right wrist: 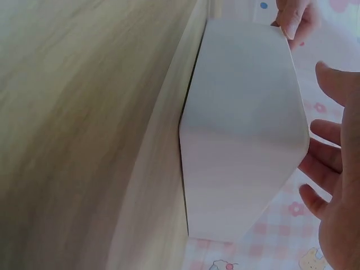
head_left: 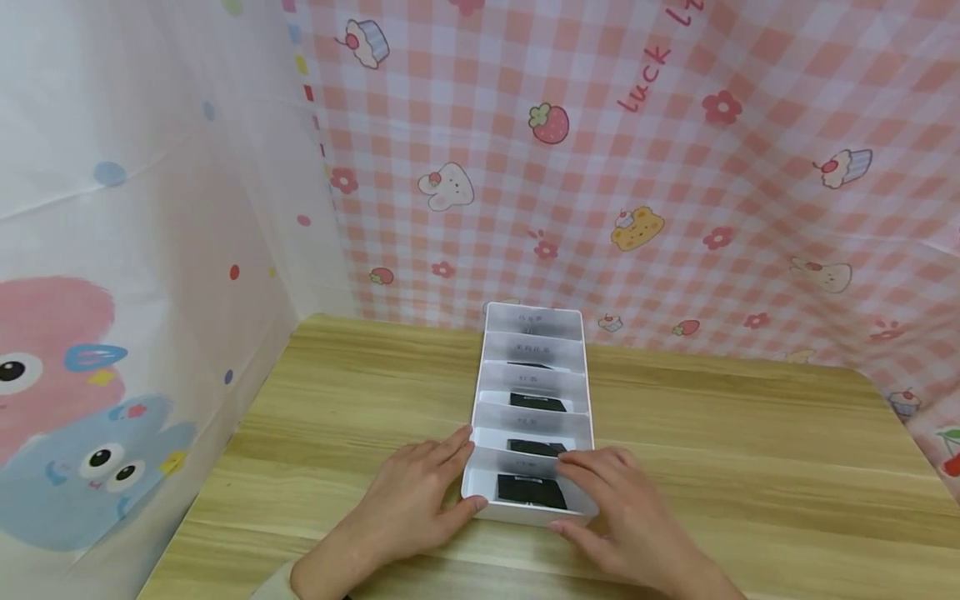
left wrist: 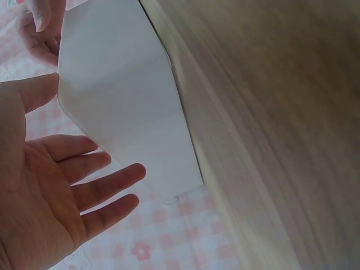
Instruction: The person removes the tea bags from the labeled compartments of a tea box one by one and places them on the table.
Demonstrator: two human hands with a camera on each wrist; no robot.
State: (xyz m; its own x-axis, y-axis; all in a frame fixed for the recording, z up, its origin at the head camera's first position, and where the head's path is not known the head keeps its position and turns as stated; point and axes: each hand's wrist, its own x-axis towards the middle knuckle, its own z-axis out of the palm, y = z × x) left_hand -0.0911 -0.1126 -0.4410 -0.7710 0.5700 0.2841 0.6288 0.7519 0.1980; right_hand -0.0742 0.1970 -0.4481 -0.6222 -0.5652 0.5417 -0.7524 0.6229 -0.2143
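A long white compartment box (head_left: 531,516) stands lengthwise on the table, its short end towards me. Dividers with small dark writing split it into several sections. Black flat pieces lie in several of these; the nearest piece (head_left: 532,492) is rectangular, its kind unclear. My left hand (head_left: 408,492) rests at the near left corner, thumb touching the rim and fingers along the left side. Its fingers are loosely extended in the left wrist view. At the near right corner is my right hand (head_left: 626,512), fingertips at the right rim. In the right wrist view its thumb stands apart from the box (right wrist: 242,84).
The wooden table (head_left: 360,375) spreads out on both sides of the box. A pink checked cloth (head_left: 480,108) hangs behind, close to the box's far end. White printed fabric (head_left: 172,233) hangs along the left.
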